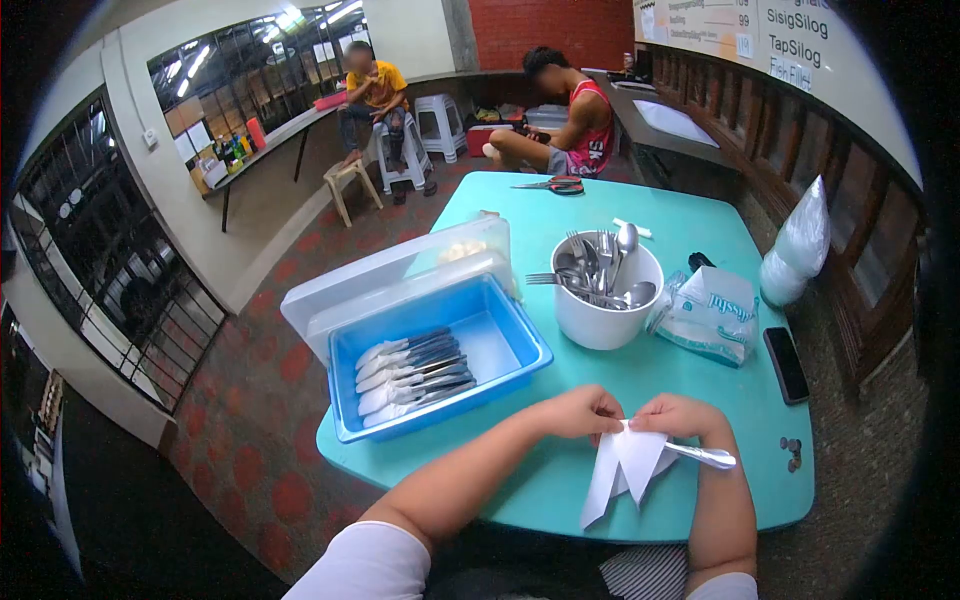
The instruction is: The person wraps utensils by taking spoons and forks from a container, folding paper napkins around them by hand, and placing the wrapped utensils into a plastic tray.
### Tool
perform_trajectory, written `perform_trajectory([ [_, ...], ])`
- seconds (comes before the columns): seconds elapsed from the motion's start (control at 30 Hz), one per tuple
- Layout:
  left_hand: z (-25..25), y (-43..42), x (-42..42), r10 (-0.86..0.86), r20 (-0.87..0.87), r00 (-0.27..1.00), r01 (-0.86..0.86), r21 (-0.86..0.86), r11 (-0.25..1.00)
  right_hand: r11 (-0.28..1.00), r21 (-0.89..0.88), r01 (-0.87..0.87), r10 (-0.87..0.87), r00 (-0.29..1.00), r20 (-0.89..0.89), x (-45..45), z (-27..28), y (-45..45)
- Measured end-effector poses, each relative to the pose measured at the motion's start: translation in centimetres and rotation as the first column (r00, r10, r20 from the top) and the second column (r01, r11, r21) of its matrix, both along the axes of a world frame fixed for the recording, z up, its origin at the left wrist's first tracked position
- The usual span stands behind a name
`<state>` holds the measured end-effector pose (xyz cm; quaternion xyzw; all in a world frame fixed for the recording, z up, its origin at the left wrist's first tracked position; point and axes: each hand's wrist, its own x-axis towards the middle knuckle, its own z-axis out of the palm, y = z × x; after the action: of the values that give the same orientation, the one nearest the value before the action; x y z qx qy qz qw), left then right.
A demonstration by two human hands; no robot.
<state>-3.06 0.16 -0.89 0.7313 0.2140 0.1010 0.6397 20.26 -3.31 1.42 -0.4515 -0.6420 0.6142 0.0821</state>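
Close to the table's near edge, my left hand (578,411) and my right hand (682,414) meet, fingertips pinching the top of a white paper napkin (632,462). Two pointed flaps of the napkin hang down toward me. A metal utensil handle (706,456) sticks out to the right, under my right hand; its other end is hidden by the paper. To the left, a blue plastic tub (505,372) holds several napkin-wrapped cutlery sets (412,375) in a row. Beyond my hands stands a white bucket (605,327) full of loose spoons and forks.
On the turquoise table (480,470) lie a tissue pack (710,312), a black phone (786,365), several coins (791,453) and scissors (560,185). A clear lid (385,270) leans behind the tub. Two people (375,95) (575,115) sit farther back.
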Motion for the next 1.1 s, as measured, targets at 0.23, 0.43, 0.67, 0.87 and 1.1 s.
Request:
perform_trajectory([
  [0.23,-1.1,1.0,-0.1,0.14,-0.026,0.99,-0.14,-0.032,0.99,0.977,0.103,0.184,-0.19,0.981,0.045,4.1,-0.3,1.5],
  [0.43,-2.4,2.4,-0.2,0.327,0.041,0.944,-0.324,-0.068,0.944,0.739,0.256,0.623,-0.561,0.78,-0.276,9.1,0.2,1.4],
  [0.67,-3.3,2.5,0.8,0.569,0.135,0.811,-0.547,-0.172,0.82,0.256,0.652,0.714,-0.539,0.665,-0.517,2.6,1.4,0.6],
  [0.87,-2.8,2.4,0.6,0.658,0.147,0.739,-0.615,-0.251,0.747,0.2,0.98,-0.013,-0.446,0.889,0.102,-8.6,2.9,-3.4],
  [1.1,-3.5,2.2,1.3,0.715,0.154,0.681,-0.647,-0.33,0.687,0.191,0.959,-0.21,-0.579,0.765,0.283,-8.6,-0.5,-2.3],
])
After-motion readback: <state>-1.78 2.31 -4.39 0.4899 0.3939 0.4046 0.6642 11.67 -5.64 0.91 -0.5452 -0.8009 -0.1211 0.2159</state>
